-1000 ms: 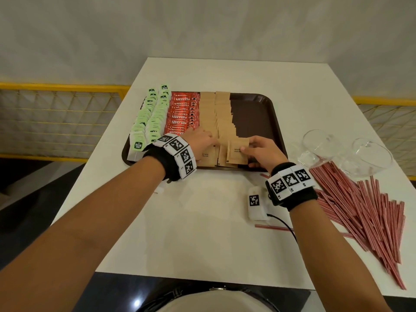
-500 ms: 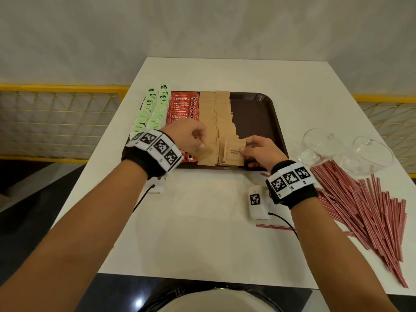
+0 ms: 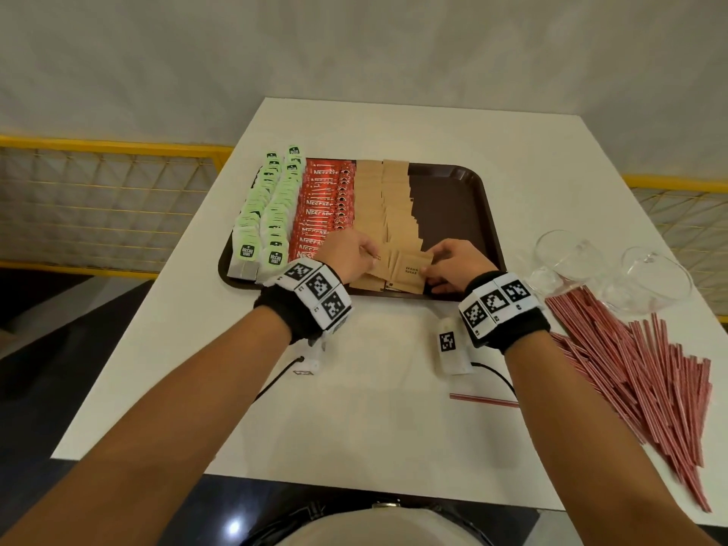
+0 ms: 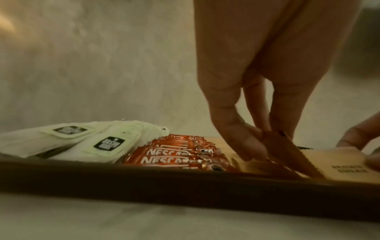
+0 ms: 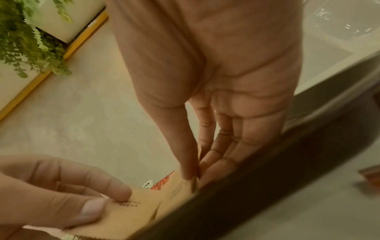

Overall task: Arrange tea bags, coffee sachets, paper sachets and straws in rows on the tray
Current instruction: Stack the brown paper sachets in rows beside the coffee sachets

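We note brown sugar sachets [image 3: 407, 269] at the tray's [image 3: 465, 199] near edge. Left hand [image 3: 348, 256] pinches one between thumb and fingers [image 4: 236, 142]; right hand [image 3: 453, 269] pinches another, both wrists low over the desk [image 3: 374, 407].

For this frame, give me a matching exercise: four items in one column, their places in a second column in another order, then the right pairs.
Items
1. tea bags
2. coffee sachets
3. brown sugar sachets
4. straws

Places
A. loose on the table, right of the tray
B. leftmost rows on the tray
C. tray rows next to the bare part, near end held by the left hand and right hand
D. tray row between green and brown

Pairs: 1-B, 2-D, 3-C, 4-A
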`<state>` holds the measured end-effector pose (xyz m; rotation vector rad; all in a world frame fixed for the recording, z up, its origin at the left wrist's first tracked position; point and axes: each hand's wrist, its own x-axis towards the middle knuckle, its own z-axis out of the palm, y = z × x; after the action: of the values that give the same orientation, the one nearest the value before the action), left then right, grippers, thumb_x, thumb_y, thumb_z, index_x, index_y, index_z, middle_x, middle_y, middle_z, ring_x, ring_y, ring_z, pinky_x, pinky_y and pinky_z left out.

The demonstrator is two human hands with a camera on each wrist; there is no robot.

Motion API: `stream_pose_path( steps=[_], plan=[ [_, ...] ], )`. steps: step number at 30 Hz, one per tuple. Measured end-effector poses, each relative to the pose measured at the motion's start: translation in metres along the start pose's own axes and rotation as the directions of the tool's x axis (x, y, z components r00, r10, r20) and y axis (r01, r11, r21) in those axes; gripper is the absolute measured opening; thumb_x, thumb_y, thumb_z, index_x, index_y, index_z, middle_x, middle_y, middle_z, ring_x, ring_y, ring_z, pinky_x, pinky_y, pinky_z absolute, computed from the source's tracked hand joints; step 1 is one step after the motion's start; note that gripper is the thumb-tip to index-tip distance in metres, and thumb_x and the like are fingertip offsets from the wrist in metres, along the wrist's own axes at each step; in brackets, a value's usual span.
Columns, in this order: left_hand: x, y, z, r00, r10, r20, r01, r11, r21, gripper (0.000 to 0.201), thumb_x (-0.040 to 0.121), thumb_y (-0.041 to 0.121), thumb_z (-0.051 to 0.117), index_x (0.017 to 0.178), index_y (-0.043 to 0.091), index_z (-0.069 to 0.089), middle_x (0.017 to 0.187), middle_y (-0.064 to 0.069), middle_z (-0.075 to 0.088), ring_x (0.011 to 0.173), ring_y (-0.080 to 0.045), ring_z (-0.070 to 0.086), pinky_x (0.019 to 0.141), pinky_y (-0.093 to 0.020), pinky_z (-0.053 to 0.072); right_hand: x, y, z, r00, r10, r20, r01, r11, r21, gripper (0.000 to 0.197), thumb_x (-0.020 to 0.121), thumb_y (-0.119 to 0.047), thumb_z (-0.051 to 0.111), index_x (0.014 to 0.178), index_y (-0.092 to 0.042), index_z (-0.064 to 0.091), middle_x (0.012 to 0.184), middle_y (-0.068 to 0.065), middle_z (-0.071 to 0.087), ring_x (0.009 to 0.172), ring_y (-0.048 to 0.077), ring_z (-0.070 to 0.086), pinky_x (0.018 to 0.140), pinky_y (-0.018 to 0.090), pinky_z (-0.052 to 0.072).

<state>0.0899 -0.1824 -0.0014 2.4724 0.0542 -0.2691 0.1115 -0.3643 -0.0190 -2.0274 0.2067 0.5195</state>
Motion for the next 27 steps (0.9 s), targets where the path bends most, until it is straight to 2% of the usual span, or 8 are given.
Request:
stream_pose_path(
  steps=[3, 6, 9, 13, 15, 20, 24, 27],
  plan=[
    [0.000, 0.002, 0.001, 0.998, 0.031, 0.057, -0.040, 0.986, 0.164, 0.032, 0.088, 0.017, 0.065, 0.119, 0.015, 0.065, 0.121, -0.007, 0.062, 0.114, -0.022, 0.055, 0.096, -0.027, 0.040, 0.003, -0.002, 0.001, 0.999, 0.036, -0.034, -0.037, 0.999, -0.040, 0.022, 0.083, -0.003, 0.067, 0.094, -0.013, 0.052, 0.098, 0.014, 0.064, 0.083, 0.023, 0.064, 0.080, 0.040, 0.057],
    [-0.001, 0.003, -0.002, 0.998, 0.008, 0.058, -0.025, 0.955, 0.297, 0.025, 0.086, 0.024, 0.068, 0.111, 0.020, 0.069, 0.121, -0.003, 0.060, 0.111, -0.022, 0.054, 0.096, -0.034, 0.044, 0.006, -0.004, 0.003, 0.997, 0.041, -0.070, -0.046, 0.996, -0.081, 0.024, 0.082, -0.002, 0.067, 0.084, -0.018, 0.049, 0.098, 0.015, 0.064, 0.081, 0.023, 0.064, 0.079, 0.041, 0.058],
    [-0.001, 0.005, 0.000, 1.000, 0.018, 0.000, -0.017, 0.935, 0.355, 0.022, 0.083, 0.030, 0.069, 0.103, 0.021, 0.070, 0.124, -0.006, 0.049, 0.114, -0.024, 0.046, 0.098, -0.038, 0.042, 0.008, -0.006, 0.005, 0.995, 0.036, -0.098, -0.048, 0.991, -0.126, 0.025, 0.082, -0.002, 0.066, 0.083, -0.019, 0.048, 0.100, 0.014, 0.065, 0.080, 0.023, 0.065, 0.077, 0.040, 0.058],
    [0.002, 0.009, 0.008, 0.998, 0.048, 0.040, -0.061, 0.896, 0.439, 0.056, 0.084, 0.035, 0.067, 0.135, 0.024, 0.047, 0.136, -0.008, 0.038, 0.127, -0.027, 0.035, 0.103, -0.040, 0.036, 0.010, -0.008, 0.008, 0.994, 0.043, -0.102, -0.056, 0.991, -0.125, 0.025, 0.083, -0.003, 0.066, 0.085, -0.020, 0.048, 0.100, 0.013, 0.064, 0.080, 0.022, 0.065, 0.074, 0.037, 0.059],
    [0.005, 0.008, 0.011, 0.995, 0.039, 0.090, -0.079, 0.858, 0.507, 0.063, 0.084, 0.038, 0.067, 0.140, 0.026, 0.041, 0.138, -0.009, 0.037, 0.128, -0.027, 0.034, 0.102, -0.041, 0.036, 0.009, -0.008, 0.008, 0.993, 0.047, -0.105, -0.058, 0.993, -0.103, 0.027, 0.083, -0.002, 0.066, 0.082, -0.021, 0.047, 0.102, 0.013, 0.062, 0.082, 0.023, 0.065, 0.074, 0.037, 0.059],
    [0.007, 0.004, 0.010, 0.991, 0.038, 0.129, -0.101, 0.848, 0.521, 0.056, 0.083, 0.027, 0.070, 0.135, 0.024, 0.048, 0.135, -0.009, 0.039, 0.125, -0.029, 0.035, 0.104, -0.040, 0.036, 0.009, -0.010, 0.010, 0.993, 0.063, -0.101, -0.070, 0.995, -0.070, 0.026, 0.082, 0.002, 0.064, 0.081, -0.019, 0.049, 0.105, 0.015, 0.062, 0.085, 0.028, 0.068, 0.075, 0.043, 0.059],
    [0.008, 0.002, 0.010, 0.993, 0.035, 0.117, -0.086, 0.880, 0.467, 0.052, 0.083, 0.013, 0.069, 0.132, 0.022, 0.052, 0.131, -0.009, 0.039, 0.124, -0.029, 0.038, 0.103, -0.038, 0.037, 0.010, -0.010, 0.013, 0.995, 0.066, -0.073, -0.073, 0.992, -0.104, 0.020, 0.081, -0.001, 0.068, 0.082, -0.014, 0.053, 0.095, 0.015, 0.066, 0.086, 0.028, 0.069, 0.077, 0.041, 0.058],
    [0.008, 0.002, 0.011, 0.992, 0.024, 0.124, -0.076, 0.900, 0.429, 0.053, 0.082, 0.010, 0.069, 0.132, 0.020, 0.052, 0.131, -0.010, 0.038, 0.122, -0.029, 0.040, 0.100, -0.034, 0.035, 0.013, -0.008, 0.010, 0.994, 0.066, -0.090, -0.074, 0.994, -0.087, 0.017, 0.082, -0.003, 0.069, 0.083, -0.013, 0.055, 0.090, 0.013, 0.064, 0.082, 0.026, 0.067, 0.076, 0.036, 0.058]
  ],
)
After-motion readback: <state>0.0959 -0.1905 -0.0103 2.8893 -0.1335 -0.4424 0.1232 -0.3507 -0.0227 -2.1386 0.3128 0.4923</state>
